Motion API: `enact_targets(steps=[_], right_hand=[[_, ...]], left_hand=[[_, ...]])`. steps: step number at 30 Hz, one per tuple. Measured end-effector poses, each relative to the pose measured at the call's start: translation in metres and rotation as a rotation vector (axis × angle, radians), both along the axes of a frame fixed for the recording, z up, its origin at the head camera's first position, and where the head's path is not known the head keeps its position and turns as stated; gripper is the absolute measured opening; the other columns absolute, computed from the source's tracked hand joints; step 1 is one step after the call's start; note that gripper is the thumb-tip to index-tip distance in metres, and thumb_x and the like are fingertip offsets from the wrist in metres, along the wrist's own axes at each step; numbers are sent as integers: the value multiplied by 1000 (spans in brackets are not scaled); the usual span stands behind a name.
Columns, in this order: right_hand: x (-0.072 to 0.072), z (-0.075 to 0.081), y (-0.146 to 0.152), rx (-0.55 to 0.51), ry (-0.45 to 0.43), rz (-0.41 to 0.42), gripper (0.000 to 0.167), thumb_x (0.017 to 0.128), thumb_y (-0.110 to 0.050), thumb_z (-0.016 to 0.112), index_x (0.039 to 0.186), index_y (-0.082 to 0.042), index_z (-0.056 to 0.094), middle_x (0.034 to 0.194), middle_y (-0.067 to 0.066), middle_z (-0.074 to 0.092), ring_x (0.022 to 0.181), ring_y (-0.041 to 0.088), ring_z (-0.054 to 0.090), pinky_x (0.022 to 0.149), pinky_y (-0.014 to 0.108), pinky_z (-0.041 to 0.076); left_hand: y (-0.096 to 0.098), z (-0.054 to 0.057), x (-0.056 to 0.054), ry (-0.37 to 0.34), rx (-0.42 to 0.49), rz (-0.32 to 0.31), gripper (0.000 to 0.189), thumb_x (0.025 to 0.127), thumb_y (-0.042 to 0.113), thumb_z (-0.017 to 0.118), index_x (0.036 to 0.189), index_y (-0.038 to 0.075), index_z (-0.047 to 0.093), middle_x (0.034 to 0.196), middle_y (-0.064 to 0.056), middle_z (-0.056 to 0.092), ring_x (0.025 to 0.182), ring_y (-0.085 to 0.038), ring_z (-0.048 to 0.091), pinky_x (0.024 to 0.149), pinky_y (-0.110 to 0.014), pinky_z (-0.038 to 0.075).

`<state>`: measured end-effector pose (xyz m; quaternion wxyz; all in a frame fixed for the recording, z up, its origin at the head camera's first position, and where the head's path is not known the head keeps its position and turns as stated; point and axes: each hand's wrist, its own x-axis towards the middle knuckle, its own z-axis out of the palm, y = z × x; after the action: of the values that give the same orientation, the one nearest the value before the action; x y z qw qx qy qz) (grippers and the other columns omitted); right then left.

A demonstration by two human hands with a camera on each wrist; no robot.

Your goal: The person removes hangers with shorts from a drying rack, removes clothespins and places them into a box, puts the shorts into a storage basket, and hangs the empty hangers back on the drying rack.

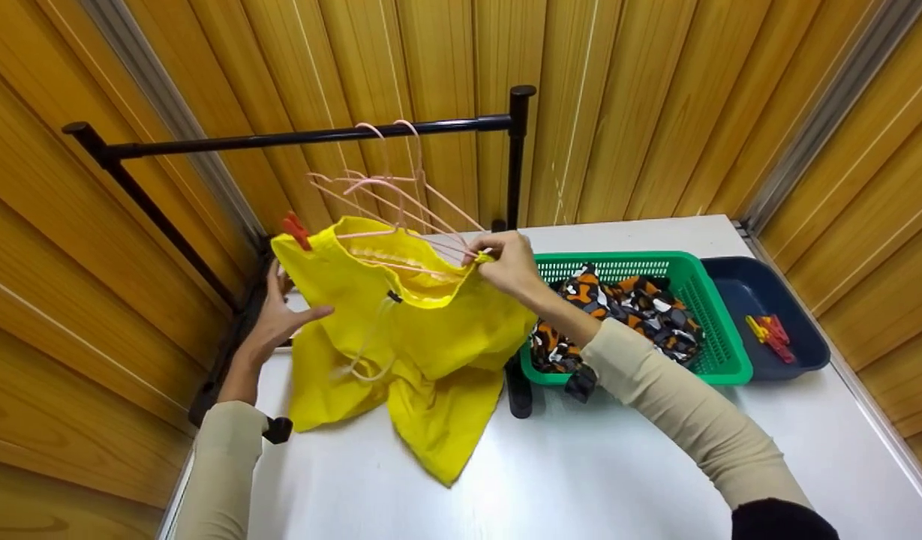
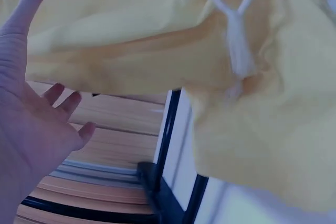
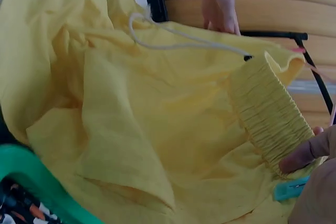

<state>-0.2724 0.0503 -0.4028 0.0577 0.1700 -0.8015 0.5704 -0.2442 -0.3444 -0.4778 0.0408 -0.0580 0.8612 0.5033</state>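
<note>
Yellow shorts with an elastic waistband and a white drawstring hang over the white surface. A pink hanger lies across their waist opening. A red clothespin is clipped at the waistband's left corner. My right hand pinches the waistband's right end, beside the hanger's end. In the right wrist view, a teal clothespin sits by the waistband below my fingers. My left hand is spread near the left edge of the shorts, thumb in front, other fingers partly hidden behind the cloth.
Pink hangers hang on a black rack at the back. Right of the rack stands a green basket with a camouflage-patterned garment. Beyond it, a dark blue tub holds red and yellow clothespins. Wood-look panels surround the space.
</note>
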Motion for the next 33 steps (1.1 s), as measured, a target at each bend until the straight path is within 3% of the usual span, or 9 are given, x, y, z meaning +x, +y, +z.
enact_targets(steps=[4, 6, 10, 14, 19, 23, 27, 30, 33], right_hand=[[-6, -1, 12, -46, 22, 0, 32, 74, 19, 51, 84, 5, 78, 82, 15, 76, 68, 7, 62, 59, 15, 46], [-7, -2, 16, -81, 27, -5, 33, 74, 19, 50, 83, 5, 78, 78, 12, 76, 68, 8, 61, 59, 16, 44], [-7, -4, 21, -124, 53, -12, 30, 74, 19, 52, 79, 5, 77, 76, 10, 74, 70, 10, 60, 61, 16, 45], [-6, -4, 23, -142, 101, -14, 28, 73, 20, 52, 76, 5, 76, 75, 14, 73, 70, 9, 60, 63, 16, 45], [-1, -3, 25, -167, 125, -51, 26, 73, 21, 53, 75, 6, 75, 74, 16, 73, 69, 8, 61, 63, 16, 46], [2, -2, 25, -182, 138, -72, 24, 73, 23, 53, 74, 10, 74, 74, 19, 72, 67, 6, 59, 63, 14, 46], [5, -4, 24, -173, 171, -23, 24, 73, 25, 49, 74, 15, 71, 77, 29, 70, 69, 6, 61, 65, 13, 48], [7, -4, 27, -183, 182, 9, 24, 74, 25, 48, 74, 15, 70, 77, 29, 69, 69, 5, 62, 68, 13, 50], [7, -2, 34, -232, 186, 25, 26, 75, 26, 49, 73, 12, 71, 73, 24, 70, 68, 5, 63, 68, 15, 53]], left_hand=[[13, -17, 0, -149, -31, -68, 132, 79, 56, 82, 162, 28, -17, 172, -16, 3, 158, -39, 12, 124, -66, 11], [24, -28, 3, -184, -50, -148, 123, 77, 55, 85, 163, 21, 2, 165, -18, 25, 150, -37, 30, 125, -61, 19], [65, -45, 16, -245, -56, -303, 92, 74, 51, 88, 143, 15, 39, 136, -9, 55, 122, -26, 53, 116, -50, 36], [114, -58, 26, -234, -37, -357, 72, 73, 52, 89, 127, 16, 56, 119, -1, 63, 110, -18, 57, 108, -42, 43], [162, -81, 38, -43, -28, -225, 81, 69, 44, 94, 132, 19, 50, 123, 3, 59, 114, -16, 54, 111, -40, 41], [180, -94, 44, 84, -135, -64, 94, 63, 42, 96, 136, 17, 43, 126, -1, 54, 118, -21, 50, 114, -43, 35], [184, -96, 42, 151, -228, 10, 69, 76, 35, 85, 127, 2, 53, 120, -15, 62, 114, -33, 58, 105, -50, 43], [181, -92, 36, 193, -251, 80, 42, 86, 29, 72, 112, -3, 63, 107, -21, 69, 100, -36, 66, 87, -52, 52], [177, -84, 27, 206, -61, 240, 25, 91, 17, 62, 102, -5, 66, 89, -17, 68, 81, -28, 64, 71, -39, 52]])
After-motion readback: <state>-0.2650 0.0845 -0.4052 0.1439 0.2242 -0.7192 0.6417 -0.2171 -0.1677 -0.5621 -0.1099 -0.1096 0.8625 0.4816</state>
